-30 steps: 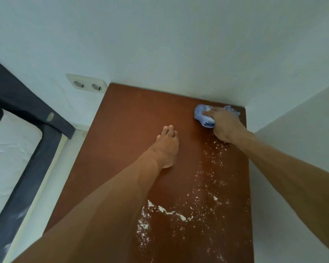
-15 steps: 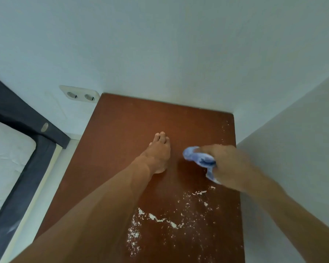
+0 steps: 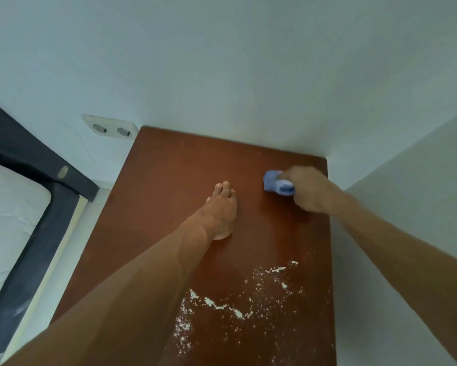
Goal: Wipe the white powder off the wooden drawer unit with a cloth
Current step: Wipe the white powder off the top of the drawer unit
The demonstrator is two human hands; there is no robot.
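The reddish-brown wooden top of the drawer unit [image 3: 169, 186] fills the middle of the view, set into a corner of white walls. White powder [image 3: 238, 310] lies scattered over its near right part. My left hand [image 3: 219, 212] rests flat on the middle of the top, fingers together and holding nothing. My right hand [image 3: 310, 190] is blurred near the far right corner, closed around a bunched blue cloth [image 3: 276, 184] pressed on the wood.
A double wall socket [image 3: 111, 129] sits on the back wall left of the unit. A dark bed frame [image 3: 47, 215] with a white mattress [image 3: 8, 220] stands to the left, with a strip of pale floor [image 3: 63, 260] between it and the unit.
My right hand swept the cloth from the far right corner toward me, then back out to the far right. Powder in the swept strip has thinned and gathered nearer me. My left hand stayed put.
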